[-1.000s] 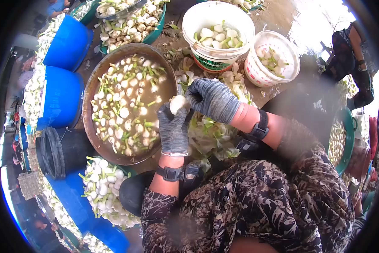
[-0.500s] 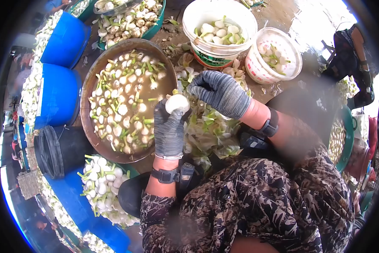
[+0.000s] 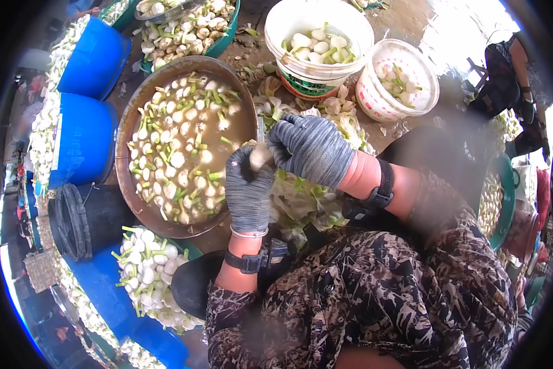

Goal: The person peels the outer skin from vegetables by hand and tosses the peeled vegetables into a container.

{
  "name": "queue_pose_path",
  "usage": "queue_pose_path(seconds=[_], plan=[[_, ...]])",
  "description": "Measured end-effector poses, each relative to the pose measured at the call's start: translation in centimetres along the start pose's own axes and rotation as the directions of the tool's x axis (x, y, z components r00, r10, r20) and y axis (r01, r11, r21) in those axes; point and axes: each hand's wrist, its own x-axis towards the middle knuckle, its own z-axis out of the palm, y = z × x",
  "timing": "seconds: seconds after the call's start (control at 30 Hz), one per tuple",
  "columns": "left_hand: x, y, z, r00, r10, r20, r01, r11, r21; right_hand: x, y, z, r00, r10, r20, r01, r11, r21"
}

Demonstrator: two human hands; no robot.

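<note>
My left hand (image 3: pixel 249 190), in a grey knitted glove, grips a white bulb (image 3: pixel 260 157) beside the right rim of a round metal basin (image 3: pixel 124 178). Green-stemmed bulbs (image 3: pixel 177 160) float in the basin's brown water. My right hand (image 3: pixel 312 149), gloved alike, is closed against the right side of the held bulb; whatever its fingertips pinch is hidden. Beneath both hands lies a heap of pale green peelings (image 3: pixel 307 200).
Beyond my hands stand a white bucket (image 3: pixel 316 77) and a smaller one (image 3: pixel 381 101), both holding bulbs. Blue tubs (image 3: pixel 86 141), a black bucket (image 3: pixel 92 218) and a bulb pile (image 3: pixel 147 270) line the left. Another person's arm (image 3: pixel 519 61) shows at upper right.
My right hand came away from the bulb half a second ago and is now back against it. The bulb has turned in my left hand and is more covered.
</note>
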Motion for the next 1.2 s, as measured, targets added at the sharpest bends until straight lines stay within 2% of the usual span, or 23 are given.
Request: queue_pose_path(seconds=[0.17,0.23,0.27,0.3,0.37,0.4,0.43,0.5,0.57,0.6,0.63,0.67,0.7,0.77,0.8,0.9,0.97,1.03,1.07,1.1,1.13,1.17,1.2], plan=[[-0.4,0.8,-0.3,0.999,-0.037,0.016,0.038,0.998,-0.059,-0.1,0.1,0.4,0.992,0.115,0.057,-0.122,0.982,0.142],[-0.3,0.4,-0.5,0.998,-0.041,0.054,0.052,0.973,-0.224,-0.2,0.4,0.4,0.976,0.186,0.115,-0.214,0.924,0.317],[-0.2,0.1,-0.6,0.995,-0.022,0.097,0.048,0.962,-0.27,0.0,0.3,0.2,0.954,0.233,0.189,-0.289,0.882,0.373],[-0.2,0.0,-0.7,0.995,-0.02,0.098,0.046,0.962,-0.27,0.0,0.5,0.0,0.954,0.233,0.188,-0.289,0.882,0.372],[-0.3,0.0,-0.8,0.987,0.002,0.16,0.068,0.899,-0.433,-0.2,1.2,-0.4,0.918,0.304,0.255,-0.393,0.786,0.477],[-0.4,-0.2,-0.8,0.99,0.03,0.141,0.045,0.864,-0.501,-0.3,2.4,0.0,0.934,0.298,0.197,-0.354,0.849,0.392],[-0.4,-0.3,-0.9,0.99,0.03,0.141,0.045,0.865,-0.499,-0.6,4.4,0.9,0.954,0.295,0.051,-0.292,0.877,0.381],[-0.5,-0.3,-1.5,0.977,0.006,0.215,0.161,0.646,-0.746,-0.3,7.3,0.6,0.94,0.333,-0.076,-0.337,0.94,-0.053],[-0.3,-0.7,-2.0,0.973,-0.006,0.232,0.185,0.624,-0.759,-0.3,8.7,-0.1,0.975,0.221,0.017,-0.21,0.947,-0.244],[-0.2,-0.8,-2.0,0.972,-0.008,0.233,0.187,0.623,-0.759,0.0,7.2,-0.4,0.953,0.266,-0.145,-0.25,0.961,0.12],[-0.3,-1.0,-2.0,0.972,-0.013,0.234,0.191,0.622,-0.76,-0.2,5.5,-0.9,0.956,0.258,-0.139,-0.242,0.963,0.12],[-0.3,-1.6,-2.1,0.979,-0.053,0.198,0.178,0.698,-0.693,0.0,2.8,-2.2,0.949,0.315,-0.008,-0.289,0.881,0.374],[-0.2,-1.6,-2.0,0.978,-0.056,0.2,0.182,0.698,-0.693,-0.1,1.0,-2.7,0.931,0.339,0.132,-0.349,0.727,0.591],[0.1,-1.3,-1.3,0.979,-0.016,0.202,0.147,0.744,-0.652,-0.7,0.7,-0.8,0.929,0.298,0.219,-0.368,0.694,0.619],[0.1,-0.9,-1.0,0.978,-0.009,0.206,0.145,0.74,-0.656,-0.9,0.3,-0.1,0.899,0.338,0.279,-0.434,0.6,0.673],[-0.1,-1.3,-1.1,0.981,-0.033,0.191,0.142,0.792,-0.593,-1.1,0.2,0.4,0.887,0.344,0.309,-0.46,0.59,0.664],[-0.2,-1.5,-1.0,0.981,-0.013,0.195,0.135,0.764,-0.631,-1.0,0.7,0.5,0.873,0.36,0.328,-0.485,0.576,0.658],[-0.3,-1.3,-1.1,0.978,0.009,0.208,0.134,0.739,-0.661,-1.4,2.3,1.4,0.882,0.399,0.252,-0.472,0.738,0.483],[-0.3,-0.9,-1.1,0.973,0.033,0.228,0.145,0.683,-0.715,-1.4,2.8,1.7,0.891,0.405,0.207,-0.454,0.775,0.439],[-0.3,-0.6,-1.1,0.967,0.059,0.246,0.157,0.624,-0.766,-1.6,3.3,1.7,0.891,0.405,0.205,-0.453,0.775,0.44],[-0.2,-0.7,-1.3,0.966,0.013,0.26,0.178,0.695,-0.696,-1.6,3.6,1.7,0.891,0.386,0.24,-0.45,0.82,0.353],[-0.1,-0.8,-1.2,0.966,0.017,0.257,0.173,0.696,-0.697,-1.4,3.8,1.5,0.889,0.366,0.277,-0.436,0.861,0.263],[0.0,-1.0,-0.8,0.958,-0.033,0.285,0.242,0.625,-0.742,-1.2,4.4,1.4,0.891,0.36,0.278,-0.431,0.862,0.265]])
